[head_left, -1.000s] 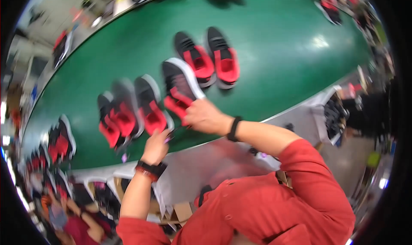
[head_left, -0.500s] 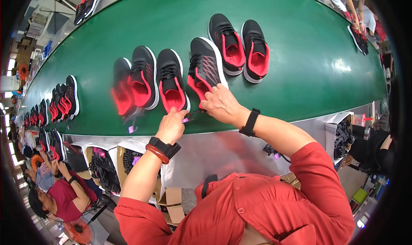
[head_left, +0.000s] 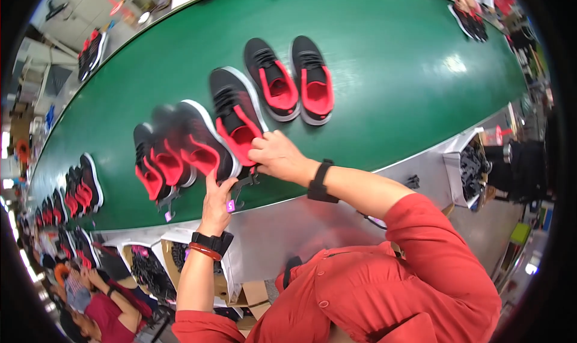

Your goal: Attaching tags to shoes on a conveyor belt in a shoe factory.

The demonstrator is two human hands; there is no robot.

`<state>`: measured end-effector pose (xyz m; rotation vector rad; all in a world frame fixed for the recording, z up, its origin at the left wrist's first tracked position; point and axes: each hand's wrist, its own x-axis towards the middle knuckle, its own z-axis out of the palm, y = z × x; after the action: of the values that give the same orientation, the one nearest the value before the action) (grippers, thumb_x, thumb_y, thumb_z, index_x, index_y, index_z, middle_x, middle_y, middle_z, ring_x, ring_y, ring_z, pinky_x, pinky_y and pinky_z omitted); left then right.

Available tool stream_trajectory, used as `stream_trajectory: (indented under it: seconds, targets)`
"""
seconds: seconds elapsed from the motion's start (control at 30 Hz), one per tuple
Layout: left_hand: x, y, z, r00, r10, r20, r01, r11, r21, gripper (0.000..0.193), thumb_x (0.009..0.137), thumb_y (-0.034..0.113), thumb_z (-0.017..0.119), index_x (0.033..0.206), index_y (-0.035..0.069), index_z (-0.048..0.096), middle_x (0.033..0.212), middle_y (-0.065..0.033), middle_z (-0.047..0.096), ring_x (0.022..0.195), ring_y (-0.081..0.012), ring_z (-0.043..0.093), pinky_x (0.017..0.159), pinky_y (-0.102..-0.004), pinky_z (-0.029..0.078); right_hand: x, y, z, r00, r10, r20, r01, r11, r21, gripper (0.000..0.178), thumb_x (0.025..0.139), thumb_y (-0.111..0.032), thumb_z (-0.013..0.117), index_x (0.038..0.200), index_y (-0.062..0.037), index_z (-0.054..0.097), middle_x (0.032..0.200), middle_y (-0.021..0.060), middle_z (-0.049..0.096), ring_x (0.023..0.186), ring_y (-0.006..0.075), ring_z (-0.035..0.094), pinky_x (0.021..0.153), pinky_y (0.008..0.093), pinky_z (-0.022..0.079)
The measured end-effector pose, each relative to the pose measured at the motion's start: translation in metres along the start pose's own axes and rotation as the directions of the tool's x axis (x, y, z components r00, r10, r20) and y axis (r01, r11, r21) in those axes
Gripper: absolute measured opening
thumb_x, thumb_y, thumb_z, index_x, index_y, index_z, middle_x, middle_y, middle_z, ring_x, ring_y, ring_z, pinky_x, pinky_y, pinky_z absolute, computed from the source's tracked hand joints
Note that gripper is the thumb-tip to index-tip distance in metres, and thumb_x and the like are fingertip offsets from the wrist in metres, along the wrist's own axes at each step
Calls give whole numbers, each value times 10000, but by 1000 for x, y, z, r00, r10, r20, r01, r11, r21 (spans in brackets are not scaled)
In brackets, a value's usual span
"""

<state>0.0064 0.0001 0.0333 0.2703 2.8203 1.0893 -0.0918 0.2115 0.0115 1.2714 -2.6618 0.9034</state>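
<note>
My right hand [head_left: 281, 156] grips the heel of a black sneaker [head_left: 231, 105] with red lining and a white sole, its toe pointing away. Below that heel hangs a black plastic hook [head_left: 242, 186] with a small purple tag [head_left: 230, 206]. My left hand [head_left: 214, 205] is beside the hook, thumb and forefinger apart. Its fingertips touch the heel of a blurred sneaker [head_left: 201, 153]. Left of this, more matching sneakers [head_left: 150, 177] lean together, partly smeared by motion. A laced pair of the same kind [head_left: 270, 81] stands just beyond my right hand.
All these shoes lie on a green table [head_left: 384, 90]. Farther left stand more sneakers [head_left: 84, 183]. Boxes of black hooks [head_left: 150, 268] line the near edge, another box [head_left: 472, 168] at right. One person [head_left: 108, 307] sits lower left; other hands hold shoes at far right.
The whole view has shifted. The sneakers by my left hand have tilted and bunched closer together. My right hand still holds its sneaker, whose opening now faces me more.
</note>
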Motion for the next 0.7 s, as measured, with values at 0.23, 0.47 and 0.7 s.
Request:
stream_trajectory:
  seconds: [0.23, 0.47, 0.7]
  targets:
    - [23, 19, -20, 1000, 24, 1, -20, 834, 552, 568, 706, -80, 524, 1218, 154, 597, 1339, -212, 472, 1035, -365, 591, 847, -424, 497, -40, 16, -30, 988, 27, -151, -1, 985, 171, 333, 736, -86, 663, 1056, -85, 571, 1101, 105, 547, 899, 314, 543, 793, 416, 464]
    - [104, 83, 34, 969, 247, -18, -217, 883, 416, 601, 728, 33, 684, 1299, 127, 520, 1270, -177, 506, 1179, -354, 483, 993, -440, 402, -177, 47, -126, 921, 158, 356, -175, 984, 16, 76, 764, -148, 615, 805, -86, 630, 798, 63, 595, 794, 278, 560, 723, 401, 463]
    - [170, 95, 98, 972, 205, 116, -235, 819, 524, 825, 597, 394, 839, 1338, 232, 515, 1305, -228, 465, 1210, -374, 448, 1083, -583, 228, -267, 22, -131, 927, 79, 368, 26, 962, -272, 58, 782, -211, 569, 777, -169, 609, 806, -18, 584, 842, 181, 558, 740, 314, 424]
